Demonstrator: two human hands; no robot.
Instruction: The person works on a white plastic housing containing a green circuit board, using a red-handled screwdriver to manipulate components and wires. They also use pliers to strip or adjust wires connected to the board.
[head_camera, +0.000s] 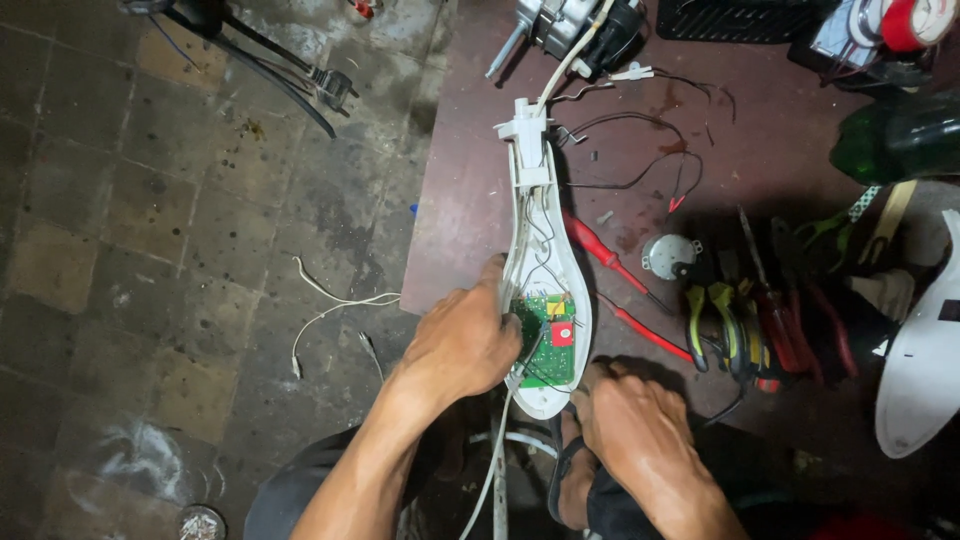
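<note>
White housing (545, 250) overhangs the counter (470, 200) edge; our left hand (462, 345) grips its rim, our right hand (632, 420) curls shut near its tip, what it holds hidden; bare floor (150, 250) lies left.

One head-worn camera looks steeply down from close above the person's lap. The left hand (462, 345) and right hand (640, 425) fill the lower centre of the frame, tiled floor (150, 230) spreads left, and a dark red mat (470, 190) runs upper right.

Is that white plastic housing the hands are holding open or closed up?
Open. The white housing has no cover on: its green circuit board and inner wires are exposed. The left hand grips its side; the right hand is at its lower end.
</note>
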